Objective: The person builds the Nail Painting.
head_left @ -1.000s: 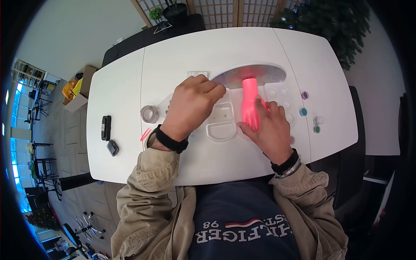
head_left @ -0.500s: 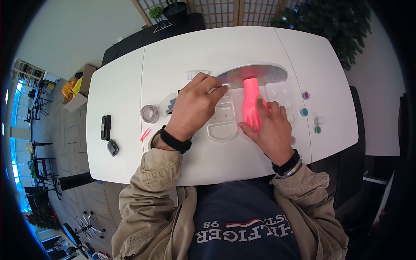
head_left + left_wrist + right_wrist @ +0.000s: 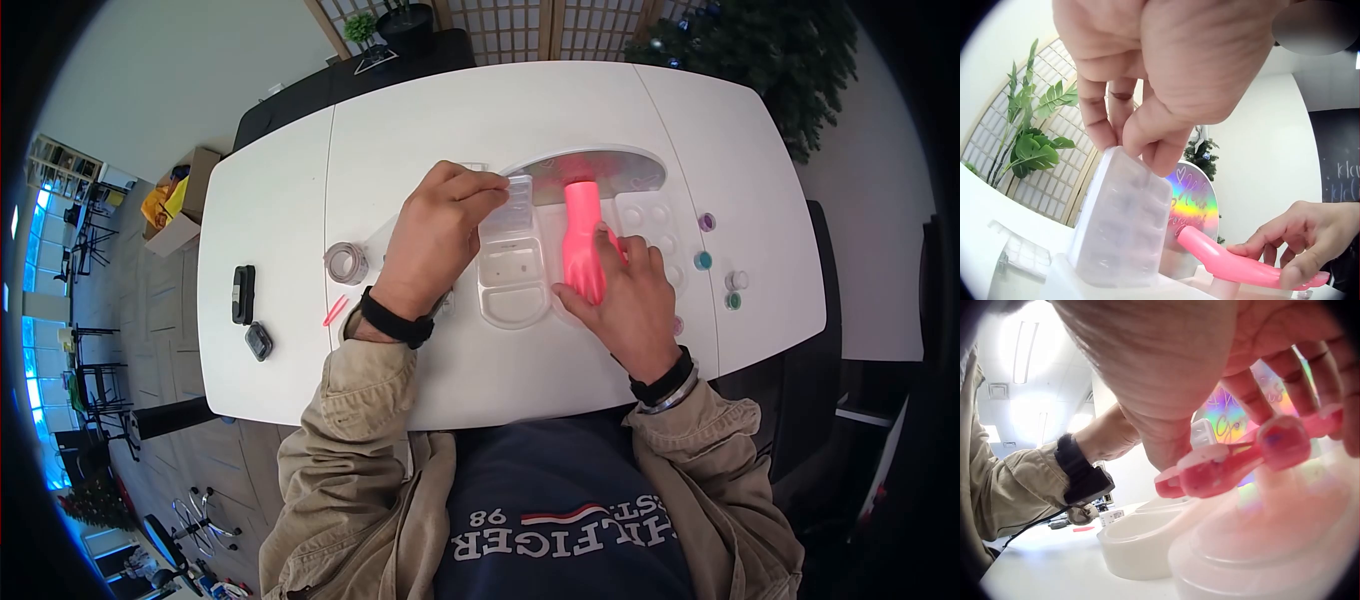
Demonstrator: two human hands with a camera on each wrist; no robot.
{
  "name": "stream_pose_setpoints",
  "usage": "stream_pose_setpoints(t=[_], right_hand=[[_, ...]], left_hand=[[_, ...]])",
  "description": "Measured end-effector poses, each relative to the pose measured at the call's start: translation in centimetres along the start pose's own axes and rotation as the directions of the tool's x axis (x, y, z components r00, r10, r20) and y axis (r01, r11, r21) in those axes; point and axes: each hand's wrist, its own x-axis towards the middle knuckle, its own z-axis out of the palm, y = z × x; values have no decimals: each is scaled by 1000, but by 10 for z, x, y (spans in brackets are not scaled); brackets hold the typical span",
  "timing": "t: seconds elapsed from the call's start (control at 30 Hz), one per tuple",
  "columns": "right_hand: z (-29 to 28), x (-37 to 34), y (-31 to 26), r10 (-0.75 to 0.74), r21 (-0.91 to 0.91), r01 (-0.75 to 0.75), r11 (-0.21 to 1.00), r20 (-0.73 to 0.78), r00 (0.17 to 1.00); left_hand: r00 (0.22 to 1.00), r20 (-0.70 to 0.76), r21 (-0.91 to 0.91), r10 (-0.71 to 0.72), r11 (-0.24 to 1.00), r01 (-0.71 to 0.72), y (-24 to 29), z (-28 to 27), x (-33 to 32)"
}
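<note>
My left hand point(image 3: 436, 240) pinches the top edge of a translucent plastic case point(image 3: 1125, 219) with rows of small compartments. The case stands tilted up at the back of a white sectioned tray point(image 3: 512, 322). On the tray's right part, a pink practice hand point(image 3: 582, 225) lies with its wrist end toward a shiny rainbow-coloured board point(image 3: 635, 175). My right hand point(image 3: 632, 305) grips the practice hand, fingers over its back and thumb by its fingertips point(image 3: 1210, 478). Part of the case is hidden behind my left fingers in the head view.
Small lidded pots point(image 3: 703, 260) stand to the right. A round clear jar point(image 3: 345, 263) and pink tweezers point(image 3: 335, 310) lie left of my left arm. Farther left are a long black case point(image 3: 244, 295) and a small dark box point(image 3: 259, 341). A clear gridded box point(image 3: 1025, 250) lies behind the tray.
My left hand has shifted slightly left, and the translucent case has come into view at its fingertips, tilted up. My right hand stays on the practice hand.
</note>
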Motion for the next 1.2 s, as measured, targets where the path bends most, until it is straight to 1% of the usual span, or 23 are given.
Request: stream_pose_setpoints(t=[0.17,0.27,0.37,0.47,0.57,0.6,0.63,0.7,0.8,0.9,0.93,1.03,1.17,1.2], right_hand=[[0,0,0,5,3,-5,1000,7,1000],[1,0,0,7,5,-7,1000,8,1000],[0,1,0,11,4,-11,1000,17,1000],[-1,0,0,7,4,-7,1000,14,1000],[-1,0,0,8,8,-8,1000,10,1000],[0,0,0,10,10,-10,1000,8,1000],[0,0,0,13,11,-13,1000,10,1000],[0,1,-1,17,12,-18,1000,13,1000],[-1,1,-1,15,12,-15,1000,13,1000],[-1,1,-1,21,15,-22,1000,23,1000],[0,1,-1,18,17,-19,1000,19,1000],[1,0,0,10,15,-10,1000,9,1000],[1,0,0,-2,4,2,1000,-3,1000],[1,0,0,-4,0,4,1000,-5,1000]], left_hand=[[999,0,-22,-47,999,47,0,-2,0],[998,-49,-25,-51,998,50,-1,1,-1],[999,-35,-42,-39,998,38,-5,0,-1],[1000,-25,-93,1,996,-3,-11,-15,-1],[992,-87,-117,-96,989,86,-18,-38,-3],[981,-117,-144,-154,980,136,-21,-41,-6],[980,-138,-101,-146,986,133,-29,-46,-8],[958,-118,-152,-260,958,241,-39,-49,-14],[939,-8,-104,-343,934,341,-47,-45,-22],[971,60,-88,-230,968,235,-46,-32,-27],[970,104,-112,-220,967,231,-45,-29,-27],[964,140,-101,-225,966,240,-40,-21,-23],[971,98,-57,-219,973,225,-54,-11,-19],[963,103,-59,-248,965,255,-57,-9,-17]])
